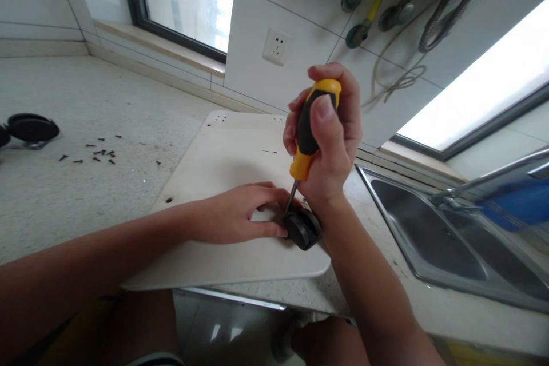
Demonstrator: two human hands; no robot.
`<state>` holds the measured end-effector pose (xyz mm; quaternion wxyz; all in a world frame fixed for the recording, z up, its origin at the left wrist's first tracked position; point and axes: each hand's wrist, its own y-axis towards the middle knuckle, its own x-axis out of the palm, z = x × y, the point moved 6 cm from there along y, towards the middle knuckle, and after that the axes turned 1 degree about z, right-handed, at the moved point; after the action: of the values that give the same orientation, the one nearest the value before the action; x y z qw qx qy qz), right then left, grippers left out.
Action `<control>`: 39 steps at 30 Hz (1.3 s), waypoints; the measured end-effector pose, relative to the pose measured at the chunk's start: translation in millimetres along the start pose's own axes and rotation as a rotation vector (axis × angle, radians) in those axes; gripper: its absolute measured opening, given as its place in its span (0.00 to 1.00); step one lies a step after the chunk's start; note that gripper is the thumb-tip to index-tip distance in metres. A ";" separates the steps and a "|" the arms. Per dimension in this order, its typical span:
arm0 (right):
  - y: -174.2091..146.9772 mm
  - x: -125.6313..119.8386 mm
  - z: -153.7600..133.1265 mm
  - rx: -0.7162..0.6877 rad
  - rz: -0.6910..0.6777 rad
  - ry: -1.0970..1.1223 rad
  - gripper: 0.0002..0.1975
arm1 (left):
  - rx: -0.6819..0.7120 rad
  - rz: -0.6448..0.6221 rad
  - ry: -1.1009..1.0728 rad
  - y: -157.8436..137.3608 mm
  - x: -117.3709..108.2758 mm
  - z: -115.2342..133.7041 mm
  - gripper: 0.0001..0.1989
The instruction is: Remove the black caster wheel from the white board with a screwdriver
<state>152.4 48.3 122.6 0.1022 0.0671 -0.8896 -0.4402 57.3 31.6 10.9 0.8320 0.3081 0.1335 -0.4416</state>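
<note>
My right hand [332, 143] is wrapped round the yellow and black handle of a screwdriver [305, 126], thumb along its side. The shaft slants down to the base of a black caster wheel [302, 229]; the tip is hidden there. With thumb and fingers, my left hand [253, 211] grips the caster's left side. This caster sits near the front right corner of a white board [223, 183] lying flat on the counter. Whether a screw is under the tip cannot be seen.
Several dark screws [103, 152] lie scattered on the speckled counter [107, 91] at left, with more black casters [32, 127] beyond them. A steel sink [429, 229] with a faucet [450, 197] is at right. Wall socket [277, 46] and hoses [433, 11] are behind.
</note>
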 end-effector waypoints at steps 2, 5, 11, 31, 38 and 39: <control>-1.7 0.5 -0.6 -0.002 -0.017 -0.001 0.11 | -0.014 -0.006 -0.005 0.0 0.0 -0.4 0.17; -3.6 3.7 3.7 0.002 -0.054 0.033 0.13 | -0.020 -0.008 -0.018 -0.2 0.3 -0.4 0.17; 0.0 8.9 4.6 -0.128 -0.026 0.010 0.28 | -0.023 0.005 0.025 -1.2 0.1 0.1 0.17; -8.9 8.9 -41.8 -0.269 -0.102 -0.376 0.10 | -0.030 0.005 -0.062 -2.1 1.9 -2.6 0.18; -3.9 3.2 -45.7 -0.504 0.079 -0.523 0.08 | -0.044 0.013 -0.009 -1.5 -0.8 0.6 0.18; -2.9 1.0 -41.1 -0.515 0.103 -0.536 0.08 | -0.031 0.012 0.005 -1.0 -1.1 2.0 0.18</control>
<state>161.4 14.7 144.7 -0.0986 -0.1231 -0.7472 -0.6456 55.7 30.6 12.6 0.8389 0.2971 0.1404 -0.4338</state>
